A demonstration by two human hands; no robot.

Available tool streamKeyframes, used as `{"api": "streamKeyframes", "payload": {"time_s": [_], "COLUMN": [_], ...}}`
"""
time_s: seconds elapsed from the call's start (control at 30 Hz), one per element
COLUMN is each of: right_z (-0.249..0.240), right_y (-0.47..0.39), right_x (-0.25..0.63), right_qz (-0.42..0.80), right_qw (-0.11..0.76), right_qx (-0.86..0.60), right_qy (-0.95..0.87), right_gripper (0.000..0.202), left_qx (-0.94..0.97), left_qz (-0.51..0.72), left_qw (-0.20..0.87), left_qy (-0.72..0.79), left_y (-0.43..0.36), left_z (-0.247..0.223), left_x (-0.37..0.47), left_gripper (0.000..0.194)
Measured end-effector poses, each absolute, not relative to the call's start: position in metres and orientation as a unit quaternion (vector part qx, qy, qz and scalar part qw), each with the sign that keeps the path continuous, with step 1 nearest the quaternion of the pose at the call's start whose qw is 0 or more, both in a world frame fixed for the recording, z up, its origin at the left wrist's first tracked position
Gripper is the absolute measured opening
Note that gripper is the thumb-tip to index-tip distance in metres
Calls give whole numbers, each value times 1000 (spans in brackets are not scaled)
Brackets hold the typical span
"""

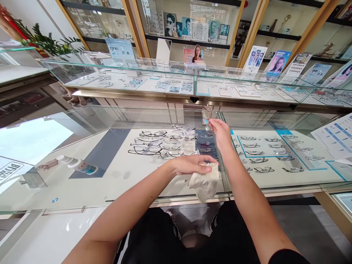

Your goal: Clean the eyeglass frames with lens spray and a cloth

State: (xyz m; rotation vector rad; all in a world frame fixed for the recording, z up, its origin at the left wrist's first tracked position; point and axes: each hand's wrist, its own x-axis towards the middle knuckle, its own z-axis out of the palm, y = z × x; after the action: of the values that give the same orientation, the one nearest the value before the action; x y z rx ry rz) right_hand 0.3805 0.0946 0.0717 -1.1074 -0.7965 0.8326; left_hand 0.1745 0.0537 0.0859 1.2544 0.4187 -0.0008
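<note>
A pair of thin-framed eyeglasses point(207, 112) is pinched in my right hand point(220, 132), raised above the glass display counter point(110, 190). My left hand point(191, 164) is closed on a pale cream cloth point(205, 183), which hangs down over the counter's front edge. Beyond my left hand, rows of eyeglasses point(145, 150) lie in the case under the glass. To the left, a white spray bottle point(78, 164) with a blue label lies on its side.
More eyeglasses point(264, 169) fill the right-hand case. A second glass showcase point(132, 90) runs behind, with poster stands point(121, 51) on top. A printed sheet point(335, 135) stands at right. A small clear box point(33, 178) is at far left.
</note>
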Motion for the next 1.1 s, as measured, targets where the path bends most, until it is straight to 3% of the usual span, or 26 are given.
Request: {"api": "streamKeyframes", "payload": {"time_s": [0.27, 0.37, 0.47, 0.57, 0.67, 0.77, 0.87, 1.1], "right_z": [74, 74, 75, 76, 77, 77, 75, 69], "right_y": [95, 95, 94, 92, 92, 91, 87, 69], "right_x": [380, 380, 379, 377, 375, 369, 356, 324], "right_qz": [381, 382, 380, 379, 379, 374, 327, 70], "right_qw": [698, 694, 692, 690, 688, 680, 665, 581], "right_qx": [-496, -501, -502, -502, -504, -504, -500, -506], "right_qy": [-349, -350, -354, -357, -360, -378, -448, -633], "right_gripper": [27, 29, 29, 28, 28, 27, 23, 13], "left_qx": [622, 771, 869, 914, 920, 864, 751, 599], "left_qz": [-64, 31, 92, 101, 173, 304, 417, 489], "left_qw": [769, 600, 409, 315, 274, 291, 371, 497], "left_qy": [131, 212, 262, 236, 219, 277, 354, 395], "left_y": [49, 48, 45, 44, 49, 61, 75, 97], "left_z": [84, 76, 65, 58, 61, 70, 79, 76], "left_x": [178, 179, 184, 188, 188, 183, 177, 172], "left_gripper": [58, 46, 46, 45, 29, 18, 22, 37]}}
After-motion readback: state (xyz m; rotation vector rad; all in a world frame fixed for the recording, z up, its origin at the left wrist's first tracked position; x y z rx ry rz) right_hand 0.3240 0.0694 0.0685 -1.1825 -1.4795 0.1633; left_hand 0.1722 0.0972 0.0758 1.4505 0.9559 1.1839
